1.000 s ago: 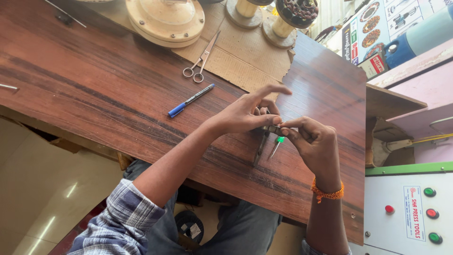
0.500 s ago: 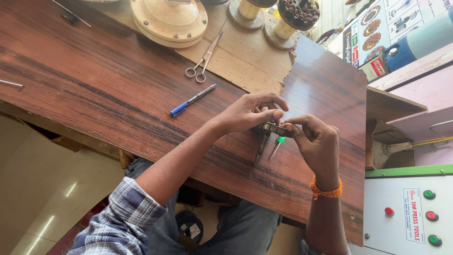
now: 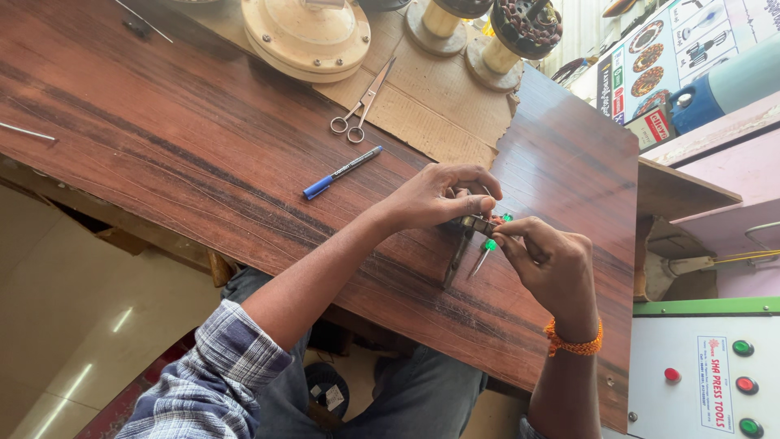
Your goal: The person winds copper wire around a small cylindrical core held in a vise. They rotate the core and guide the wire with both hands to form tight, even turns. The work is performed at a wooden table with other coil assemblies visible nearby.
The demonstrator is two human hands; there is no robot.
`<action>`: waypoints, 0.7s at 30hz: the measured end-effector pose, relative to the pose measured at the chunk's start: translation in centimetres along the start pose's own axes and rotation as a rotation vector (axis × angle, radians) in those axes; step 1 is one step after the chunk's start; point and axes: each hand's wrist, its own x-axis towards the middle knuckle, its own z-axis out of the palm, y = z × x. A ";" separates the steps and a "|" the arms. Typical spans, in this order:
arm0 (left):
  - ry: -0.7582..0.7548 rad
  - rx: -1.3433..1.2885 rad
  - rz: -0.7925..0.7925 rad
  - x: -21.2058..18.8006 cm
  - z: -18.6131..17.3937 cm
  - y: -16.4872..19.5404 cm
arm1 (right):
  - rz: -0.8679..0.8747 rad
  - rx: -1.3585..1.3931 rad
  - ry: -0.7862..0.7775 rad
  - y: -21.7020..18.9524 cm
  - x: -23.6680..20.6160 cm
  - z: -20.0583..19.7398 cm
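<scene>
A: What takes up most of the view?

B: A dark brown wood-grain worktop (image 3: 203,171) runs across the picture, seen from above. A person sits at its near edge, wearing a blue and white checked sleeve (image 3: 207,382) and an orange thread band (image 3: 574,345) on the right wrist.

A: What lies on the far side?

B: A flat sheet of brown cardboard (image 3: 439,106) lies there. On it sits a round cream-coloured motor housing (image 3: 306,34), and further right stand two brass-coloured spools (image 3: 487,32), one topped with a dark wound core. A white control box with red and green round buttons (image 3: 705,374) stands at the lower right, off the worktop.

A: And the smaller things?

B: A pair of slim steel scissors (image 3: 361,104) lies on the cardboard's near edge, blades pointing away. Just beside it, on the bare wood, lies a blue-capped marker pen (image 3: 342,172).

A: Where are the hands?

B: Close together over the right part of the worktop, near its front edge. The left hand (image 3: 443,195) curls its fingertips down onto a small dark metal hand tool with two thin legs (image 3: 465,244). The right hand (image 3: 552,260) pinches the same tool from the other side. The legs point towards the person. Small bright green tips (image 3: 491,244) show between the fingers. Whether the tool touches the wood cannot be told.
</scene>
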 end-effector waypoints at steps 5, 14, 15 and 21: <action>0.001 0.014 0.012 0.0 0.0 0.0 | -0.015 0.009 -0.012 0.3 -0.1 -0.1; 0.009 0.009 -0.005 0.0 0.0 0.0 | 0.040 -0.015 -0.021 0.5 -0.4 -0.3; 0.008 0.006 0.004 0.0 0.0 -0.1 | 0.049 -0.018 -0.022 0.6 -0.4 -0.3; 0.016 0.032 0.017 0.1 0.1 -0.4 | 0.028 0.002 -0.096 1.0 -0.4 0.0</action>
